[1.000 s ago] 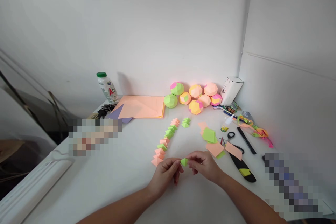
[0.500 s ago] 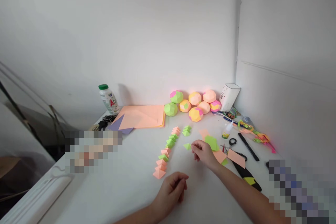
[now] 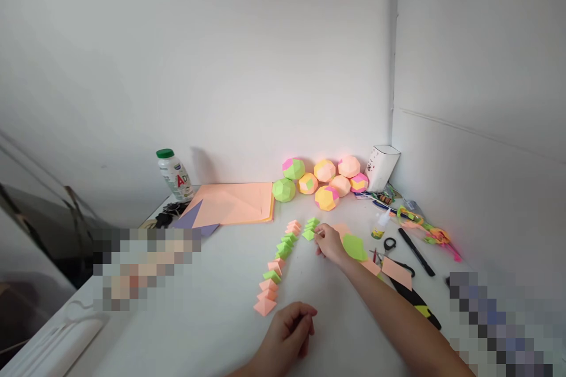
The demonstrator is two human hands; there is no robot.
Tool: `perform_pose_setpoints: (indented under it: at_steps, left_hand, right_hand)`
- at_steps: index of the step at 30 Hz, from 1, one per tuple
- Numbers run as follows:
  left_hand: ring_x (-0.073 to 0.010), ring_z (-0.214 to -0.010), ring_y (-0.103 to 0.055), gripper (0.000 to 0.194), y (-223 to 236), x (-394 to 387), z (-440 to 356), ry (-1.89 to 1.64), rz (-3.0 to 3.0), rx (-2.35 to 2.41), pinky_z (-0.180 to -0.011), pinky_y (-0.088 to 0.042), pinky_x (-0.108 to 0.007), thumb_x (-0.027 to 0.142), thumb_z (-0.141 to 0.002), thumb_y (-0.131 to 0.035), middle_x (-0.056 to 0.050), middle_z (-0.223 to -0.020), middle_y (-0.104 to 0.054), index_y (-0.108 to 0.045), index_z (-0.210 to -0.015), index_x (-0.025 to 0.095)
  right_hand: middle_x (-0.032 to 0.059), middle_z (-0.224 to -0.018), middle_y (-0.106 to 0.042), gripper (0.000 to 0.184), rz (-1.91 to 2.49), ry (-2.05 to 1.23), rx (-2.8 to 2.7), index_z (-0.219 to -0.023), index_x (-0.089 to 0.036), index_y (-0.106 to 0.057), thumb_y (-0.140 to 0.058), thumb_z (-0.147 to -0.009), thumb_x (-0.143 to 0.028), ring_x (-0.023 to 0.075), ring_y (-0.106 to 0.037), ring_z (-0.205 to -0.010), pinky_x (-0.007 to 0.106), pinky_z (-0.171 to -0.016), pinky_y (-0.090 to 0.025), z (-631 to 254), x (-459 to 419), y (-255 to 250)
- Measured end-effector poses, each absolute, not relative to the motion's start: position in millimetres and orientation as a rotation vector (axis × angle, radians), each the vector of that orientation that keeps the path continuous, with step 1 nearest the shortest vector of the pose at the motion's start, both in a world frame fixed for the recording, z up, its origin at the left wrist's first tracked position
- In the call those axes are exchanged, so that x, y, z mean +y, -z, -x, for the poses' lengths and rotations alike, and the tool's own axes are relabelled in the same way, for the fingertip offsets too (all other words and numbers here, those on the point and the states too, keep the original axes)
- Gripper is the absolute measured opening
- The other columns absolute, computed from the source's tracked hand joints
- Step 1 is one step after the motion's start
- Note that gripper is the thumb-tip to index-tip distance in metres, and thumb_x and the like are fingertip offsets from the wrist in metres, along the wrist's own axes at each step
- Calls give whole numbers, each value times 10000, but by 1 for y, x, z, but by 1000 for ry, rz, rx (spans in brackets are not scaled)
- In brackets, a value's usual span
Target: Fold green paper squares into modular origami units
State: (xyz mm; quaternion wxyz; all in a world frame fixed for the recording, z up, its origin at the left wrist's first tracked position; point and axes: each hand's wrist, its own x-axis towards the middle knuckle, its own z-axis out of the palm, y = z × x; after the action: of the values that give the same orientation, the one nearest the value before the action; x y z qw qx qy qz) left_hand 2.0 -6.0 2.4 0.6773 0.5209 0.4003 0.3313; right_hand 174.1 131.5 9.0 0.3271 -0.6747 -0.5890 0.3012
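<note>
My right hand [image 3: 329, 242] has its fingers pinched at the near end of a short row of green folded paper pieces [image 3: 311, 228], at the edge of the front piece. Its fingertips partly cover that piece's right side. To the left runs a longer slanting line of peach and green folded paper pieces [image 3: 272, 275], each overlapping the one behind. My left hand [image 3: 289, 333] rests on the table near the line's front end, its fingers curled in; nothing shows in them.
Faceted paper balls [image 3: 327, 198] are grouped by the wall. Peach sheets [image 3: 234, 203] and a white bottle [image 3: 174, 177] stand back left. On the right are green paper [image 3: 354, 247], a glue bottle [image 3: 379, 227], scissors [image 3: 390, 244], a black pen [image 3: 416, 252] and a black-yellow cutter [image 3: 409, 294].
My right hand has moved away from me with a green folded paper piece, up to the short green row. My left hand stays nearly in place. The view has shifted slightly.
</note>
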Motion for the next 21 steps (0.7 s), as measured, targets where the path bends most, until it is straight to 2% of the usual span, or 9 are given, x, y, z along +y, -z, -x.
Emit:
perform_pose_setpoints:
  at_steps: [2, 4, 6, 8, 9, 11, 16, 21]
  left_hand:
    - [-56, -393, -416, 402, -3, -6, -2, -744, -1171, 898, -413, -276, -203, 561, -731, -579, 39, -623, -517, -581, -823, 169]
    - [-58, -396, -419, 406, -4, -6, -2, -741, -1170, 899, -415, -287, -204, 563, -727, -580, 37, -626, -521, -585, -822, 168]
    - [-59, -396, -420, 409, -5, -6, -2, -738, -1165, 901, -417, -296, -206, 565, -721, -586, 37, -625, -523, -589, -820, 169]
    - [-57, -396, -419, 408, -6, -6, -2, -742, -1159, 900, -418, -300, -205, 562, -719, -588, 39, -624, -521, -592, -825, 168]
    - [-56, -396, -420, 407, -7, -6, -2, -745, -1157, 900, -419, -300, -204, 559, -720, -588, 40, -623, -519, -593, -825, 166]
    - [-56, -399, -424, 397, -8, -6, -2, -743, -1152, 904, -422, -304, -204, 547, -721, -595, 40, -624, -518, -596, -823, 164]
    - [-58, -395, -424, 358, -13, -6, -3, -738, -1141, 912, -414, -293, -206, 512, -717, -609, 42, -614, -516, -606, -803, 165]
    - [-60, -394, -435, 339, -14, -6, -3, -734, -1128, 922, -415, -284, -206, 494, -719, -613, 45, -605, -515, -608, -793, 164]
  right_hand:
    - [23, -758, -637, 190, 1769, -667, -1603, -961, -165, -562, -466, -814, -91, 128, -634, -546, 227, -491, -504, -179, 121, -15]
    - [91, -908, -645, 234, 1763, -529, -1676, -976, -149, -589, -470, -793, -64, 209, -643, -846, 335, -752, -521, -189, 105, -21]
    - [147, -1117, -594, 302, 1755, -428, -1756, -982, -135, -614, -467, -751, -9, 274, -526, -1110, 416, -954, -408, -202, 89, -26]
    - [199, -1295, -481, 402, 1807, -169, -1976, -1066, -89, -601, -483, -701, 35, 327, -370, -1264, 459, -1046, -291, -216, 76, -27]
    - [238, -1318, -448, 437, 1893, -8, -2081, -1104, -46, -583, -496, -686, 44, 355, -351, -1273, 479, -1045, -281, -223, 70, -25]
    - [263, -1258, -501, 429, 1989, 109, -2271, -1109, -15, -584, -497, -693, 50, 344, -446, -1206, 445, -1004, -350, -233, 64, -21]
    - [178, -1101, -629, 294, 1940, 125, -2343, -909, -106, -663, -474, -742, 46, 257, -545, -1108, 332, -942, -413, -244, 60, -13]
    - [118, -884, -683, 235, 1902, 154, -2280, -761, -143, -654, -465, -793, -6, 210, -620, -887, 258, -762, -444, -251, 58, -13]
